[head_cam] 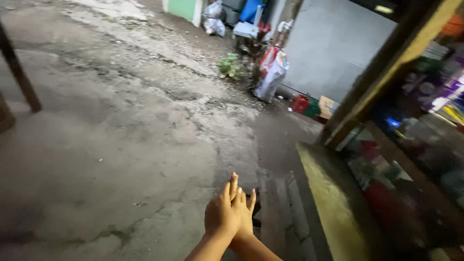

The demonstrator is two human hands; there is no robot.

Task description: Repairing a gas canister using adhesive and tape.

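Observation:
My two hands are pressed palm to palm low in the middle of the view, fingers stretched out and pointing away from me. My left hand (221, 214) is in front with its back showing. My right hand (248, 212) lies behind it, so only its fingers and edge show. Nothing can be seen between the palms. Both forearms come up from the bottom edge. Below the hands is cracked concrete ground (121, 159) and a dark drain slot (255, 205).
A yellow-edged concrete ledge (328, 203) runs along the right, under a wooden post (386, 67) and a stall shelf of blurred packaged goods (415, 145). Another wooden post (18, 72) stands far left. White sacks (271, 75), a small plant (230, 65) and red and green crates (305, 105) stand by the grey wall.

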